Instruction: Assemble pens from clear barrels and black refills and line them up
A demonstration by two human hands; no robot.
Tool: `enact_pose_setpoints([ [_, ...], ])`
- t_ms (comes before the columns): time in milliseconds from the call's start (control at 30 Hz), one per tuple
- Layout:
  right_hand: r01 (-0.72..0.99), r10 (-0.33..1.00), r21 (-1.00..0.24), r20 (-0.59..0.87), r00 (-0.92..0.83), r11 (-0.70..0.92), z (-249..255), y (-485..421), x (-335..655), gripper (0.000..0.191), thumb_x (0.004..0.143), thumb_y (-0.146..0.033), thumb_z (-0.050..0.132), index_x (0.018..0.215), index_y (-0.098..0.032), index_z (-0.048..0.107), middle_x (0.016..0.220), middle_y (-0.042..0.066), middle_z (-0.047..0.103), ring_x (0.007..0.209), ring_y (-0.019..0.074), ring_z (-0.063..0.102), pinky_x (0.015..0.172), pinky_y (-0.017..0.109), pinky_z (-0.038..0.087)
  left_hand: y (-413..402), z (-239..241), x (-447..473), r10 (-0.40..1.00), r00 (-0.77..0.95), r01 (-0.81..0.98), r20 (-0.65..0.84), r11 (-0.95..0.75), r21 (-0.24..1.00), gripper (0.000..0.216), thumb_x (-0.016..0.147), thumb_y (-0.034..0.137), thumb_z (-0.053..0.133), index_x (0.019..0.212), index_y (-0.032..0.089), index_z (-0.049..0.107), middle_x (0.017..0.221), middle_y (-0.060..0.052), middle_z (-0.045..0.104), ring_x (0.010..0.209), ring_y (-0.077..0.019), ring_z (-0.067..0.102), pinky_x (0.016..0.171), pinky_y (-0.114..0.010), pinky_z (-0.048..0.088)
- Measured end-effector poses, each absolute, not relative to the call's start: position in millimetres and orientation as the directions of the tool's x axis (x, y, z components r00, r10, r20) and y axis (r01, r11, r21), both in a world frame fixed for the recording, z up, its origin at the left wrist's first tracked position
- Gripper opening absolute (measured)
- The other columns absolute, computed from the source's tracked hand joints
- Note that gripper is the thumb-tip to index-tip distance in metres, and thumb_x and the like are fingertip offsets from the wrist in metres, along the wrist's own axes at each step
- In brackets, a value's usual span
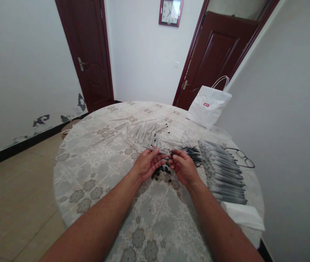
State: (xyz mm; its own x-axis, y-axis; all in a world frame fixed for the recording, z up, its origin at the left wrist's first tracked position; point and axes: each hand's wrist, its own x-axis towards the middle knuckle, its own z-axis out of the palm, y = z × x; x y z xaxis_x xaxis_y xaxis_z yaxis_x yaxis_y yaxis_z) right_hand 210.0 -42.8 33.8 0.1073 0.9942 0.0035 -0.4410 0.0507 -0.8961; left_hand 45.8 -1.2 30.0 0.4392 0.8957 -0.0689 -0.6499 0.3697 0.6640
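Observation:
Between thumb and fingers, my left hand (147, 164) grips a clear pen barrel (147, 147) that lies nearly level. My right hand (184, 165) is closed in a pinch at the barrel's right end, on a small dark piece whose kind I cannot make out. Small black pen caps (157, 175) are scattered on the cloth under the hands. Beyond them spreads a loose pile of clear pen barrels (144, 133). Thin black sticks like pen refills (194, 154) lie just right of my right hand. Farther right, a row of pens (224, 173) with dark cores is laid side by side.
The round table has a flowered tablecloth (89, 214). Black-framed glasses (245, 158) lie at the right edge, and a white paper packet (243, 215) is nearer me. A white bag (209, 107) stands at the back right, near the wall.

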Motion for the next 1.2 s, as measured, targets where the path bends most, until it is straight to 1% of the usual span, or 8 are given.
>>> enact_pose_setpoints([
  [100,-0.414,0.992,-0.909,-0.007,0.13,0.048,33.3,-41.7,212.0,0.032,0.074,-0.028,0.074,0.104,-0.019,0.068,0.084,0.002,0.068,0.063,0.0124,0.062,0.049,0.022,0.045,-1.0,29.0,46.0,0.896,0.438,-0.647,-0.074,0.371,0.666,0.024,0.082,0.024,0.076,0.096,0.015,0.06,0.099,-0.009,0.074,0.088,-0.0205,0.073,0.075,-0.033,0.061],
  [300,-0.359,0.982,-0.926,0.054,0.183,0.118,33.1,-39.5,211.8,0.027,0.079,-0.037,0.07,0.099,-0.021,0.06,0.075,-0.002,0.065,0.053,0.0107,0.058,0.043,0.02,0.041,-0.3,29.0,46.6,0.9,0.42,-0.639,-0.114,0.383,0.667,0.023,0.082,0.023,0.076,0.094,0.015,0.058,0.096,-0.008,0.074,0.085,-0.0196,0.073,0.072,-0.032,0.061],
  [433,-0.23,0.967,-0.957,0.124,0.223,0.175,32.6,-40.6,209.2,0.03,0.082,-0.043,0.068,0.099,-0.022,0.057,0.076,-0.002,0.066,0.054,0.0112,0.058,0.043,0.021,0.043,-0.3,28.9,46.6,0.901,0.418,-0.639,-0.115,0.381,0.668,0.024,0.082,0.023,0.076,0.095,0.015,0.058,0.097,-0.01,0.073,0.086,-0.02,0.073,0.074,-0.033,0.062],
  [600,-0.042,0.958,-0.976,0.203,0.203,0.215,33.5,-44.8,207.2,0.026,0.084,-0.042,0.067,0.098,-0.02,0.061,0.064,-0.004,0.061,0.05,0.0107,0.053,0.046,0.022,0.043,-0.3,28.5,46.6,0.904,0.413,-0.651,-0.108,0.376,0.66,0.024,0.081,0.021,0.077,0.094,0.015,0.058,0.095,-0.009,0.074,0.086,-0.0205,0.074,0.075,-0.033,0.062],
  [700,0.039,0.954,-0.973,0.232,0.189,0.229,33.9,-46.2,205.7,0.026,0.083,-0.041,0.067,0.098,-0.02,0.062,0.066,-0.003,0.063,0.052,0.0116,0.055,0.047,0.023,0.044,-0.4,28.7,46.5,0.904,0.417,-0.652,-0.096,0.371,0.661,0.022,0.082,0.021,0.076,0.093,0.014,0.059,0.095,-0.01,0.074,0.086,-0.0206,0.074,0.074,-0.033,0.062],
  [833,0.104,0.954,-0.969,0.24,0.182,0.224,32.0,-46.2,203.6,0.027,0.083,-0.042,0.067,0.098,-0.021,0.063,0.068,-0.002,0.063,0.055,0.0127,0.056,0.047,0.023,0.044,-0.6,27.9,47.1,0.904,0.419,-0.654,-0.084,0.365,0.662,0.021,0.082,0.022,0.076,0.094,0.013,0.061,0.095,-0.01,0.074,0.085,-0.0202,0.074,0.075,-0.033,0.062],
  [1000,0.13,0.95,-0.968,0.239,0.199,0.216,29.5,-46.0,203.1,0.029,0.082,-0.043,0.068,0.1,-0.021,0.065,0.075,0.0,0.065,0.06,0.0141,0.058,0.048,0.023,0.045,-0.1,25.7,47.9,0.903,0.424,-0.653,-0.07,0.358,0.667,0.023,0.081,0.022,0.077,0.094,0.013,0.061,0.096,-0.011,0.074,0.085,-0.0208,0.074,0.075,-0.033,0.062],
  [1200,0.185,0.945,-0.956,0.264,0.194,0.229,28.6,-45.9,205.2,0.027,0.084,-0.042,0.066,0.1,-0.021,0.065,0.074,0.001,0.065,0.062,0.0154,0.058,0.05,0.025,0.046,-0.7,26.3,48.4,0.911,0.409,-0.637,-0.061,0.332,0.695,0.026,0.08,0.023,0.078,0.096,0.014,0.059,0.096,-0.01,0.074,0.084,-0.0207,0.074,0.074,-0.033,0.061],
])
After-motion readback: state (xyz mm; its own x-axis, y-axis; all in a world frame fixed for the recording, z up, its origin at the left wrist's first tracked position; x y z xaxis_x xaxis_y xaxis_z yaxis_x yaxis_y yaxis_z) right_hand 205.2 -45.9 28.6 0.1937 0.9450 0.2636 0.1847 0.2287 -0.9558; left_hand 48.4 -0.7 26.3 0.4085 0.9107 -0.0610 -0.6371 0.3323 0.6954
